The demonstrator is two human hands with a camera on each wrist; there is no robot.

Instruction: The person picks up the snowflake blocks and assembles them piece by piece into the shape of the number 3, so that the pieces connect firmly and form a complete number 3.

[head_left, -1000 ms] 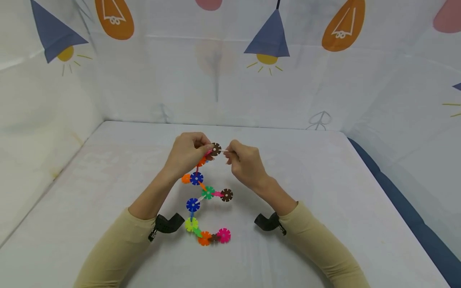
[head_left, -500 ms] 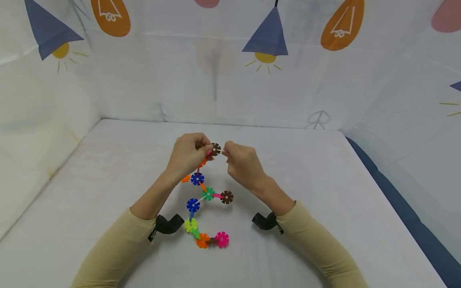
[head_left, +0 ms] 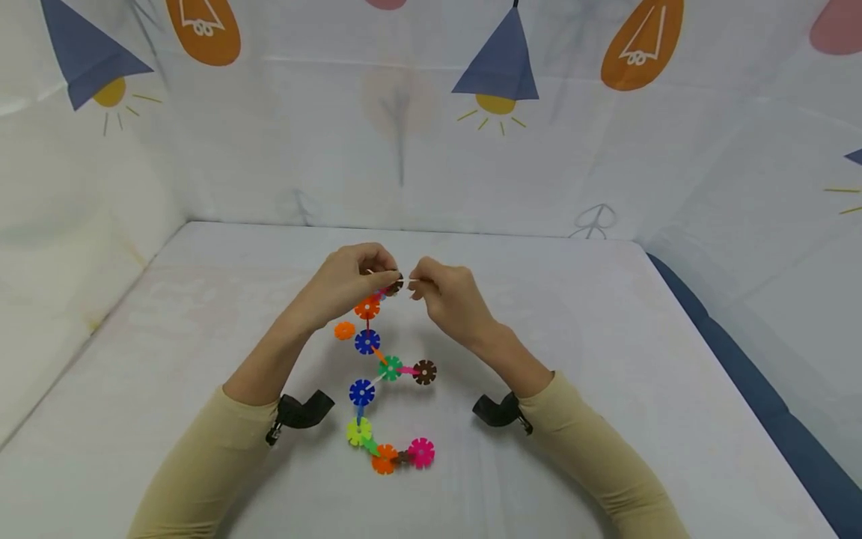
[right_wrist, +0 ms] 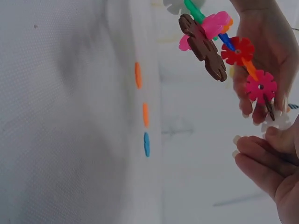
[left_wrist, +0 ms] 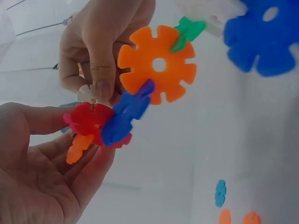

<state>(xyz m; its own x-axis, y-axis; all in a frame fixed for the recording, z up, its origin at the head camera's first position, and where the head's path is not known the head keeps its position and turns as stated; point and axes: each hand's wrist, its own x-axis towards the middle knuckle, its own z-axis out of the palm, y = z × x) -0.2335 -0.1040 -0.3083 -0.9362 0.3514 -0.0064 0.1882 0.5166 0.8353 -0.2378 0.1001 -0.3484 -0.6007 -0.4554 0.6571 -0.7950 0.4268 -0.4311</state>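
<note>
A chain of slotted, flower-shaped plastic discs runs across the white table, with a green disc (head_left: pixel 390 367) near its middle and a pink disc (head_left: pixel 421 453) at the near end. My left hand (head_left: pixel 346 281) pinches the far end, partly covering a brown disc (head_left: pixel 396 284). Just to the right, my right hand (head_left: pixel 454 299) pinches a white disc (right_wrist: pixel 276 122) edge-on against the brown one. Whether the slots are fully engaged is hard to tell. The left wrist view shows a red disc (left_wrist: pixel 88 119) by the left fingers and a larger-looking orange disc (left_wrist: pixel 159 64) nearer the camera.
A loose orange disc (head_left: pixel 344 330) lies left of the chain. In the right wrist view, a blue disc (right_wrist: pixel 146 144) lies beside orange ones. Black wrist cameras (head_left: pixel 498 411) hang by both sleeves. A printed white curtain (head_left: pixel 323 135) stands behind the table (head_left: pixel 552 314).
My right hand has shifted slightly left, bringing the white disc closer. My left hand has moved a little left and covers more of the brown disc; the orange disc below it shows more.
</note>
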